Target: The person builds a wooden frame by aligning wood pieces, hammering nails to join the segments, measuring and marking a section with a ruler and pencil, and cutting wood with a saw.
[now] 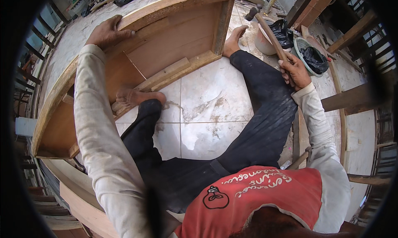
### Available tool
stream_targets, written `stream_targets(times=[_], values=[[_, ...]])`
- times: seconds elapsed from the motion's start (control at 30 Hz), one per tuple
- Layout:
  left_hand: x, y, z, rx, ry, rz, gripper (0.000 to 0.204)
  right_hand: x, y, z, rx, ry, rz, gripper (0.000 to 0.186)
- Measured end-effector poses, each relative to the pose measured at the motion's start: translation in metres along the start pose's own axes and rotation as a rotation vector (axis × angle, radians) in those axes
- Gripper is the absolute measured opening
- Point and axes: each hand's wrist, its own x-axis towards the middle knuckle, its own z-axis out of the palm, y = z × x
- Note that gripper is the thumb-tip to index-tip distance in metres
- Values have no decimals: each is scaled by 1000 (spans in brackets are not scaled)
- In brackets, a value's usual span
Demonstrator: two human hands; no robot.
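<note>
A wooden framed panel (174, 39) with brown board inside stands tilted on its side at the upper left, beside my bare left foot (132, 98). My left hand (107, 34) grips its upper rim, fingers over the edge. My right hand (292, 70) is closed on the wooden handle of a hammer (268, 30), whose dark head is raised at the top right, near the panel's right end. My right foot (232, 41) rests by that end.
White tiled floor (203, 101) lies between my legs. A bucket (266, 43) and a pale basin (302, 68), both holding black plastic bags, stand at the upper right. Timber beams (352, 101) and boards line the right side. More wood (78, 205) lies at the lower left.
</note>
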Motion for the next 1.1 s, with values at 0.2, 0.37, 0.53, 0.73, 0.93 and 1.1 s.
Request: stream_targets(times=[0.2,0.37,0.53,0.73,0.93,1.1], values=[[-2,2,4,-28,50,23,104,77,36,31,114,-99,270,40],[-5,-2,3,-110,43,90,97,100,38,56,2,-264,246,60],[0,2,-8,-108,-88,62,97,105,41,60,-34,-251,296,63],[-5,38,-33,-143,-162,-44,72,94,39,68,64,-204,319,50],[-39,59,-25,-11,67,63,55,21,38,91,216,-121,323,55],[-54,52,-13,112,187,63,55,-21,47,107,209,-308,404,63]])
